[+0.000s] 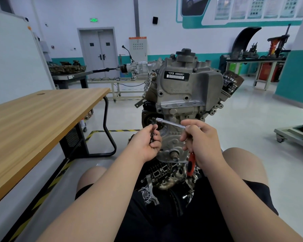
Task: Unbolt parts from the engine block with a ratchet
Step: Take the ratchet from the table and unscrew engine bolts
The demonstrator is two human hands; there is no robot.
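Left hand (147, 142) curled round small dark parts (152, 137), just beside the engine block (185, 91). The extension bar (171, 123) ends in a socket (153, 118) at the block's left edge. Right hand (201, 142) clamps the bar and the orange-handled ratchet (191, 165). Keep the socket square and fully seated, steadying the bar while turning.
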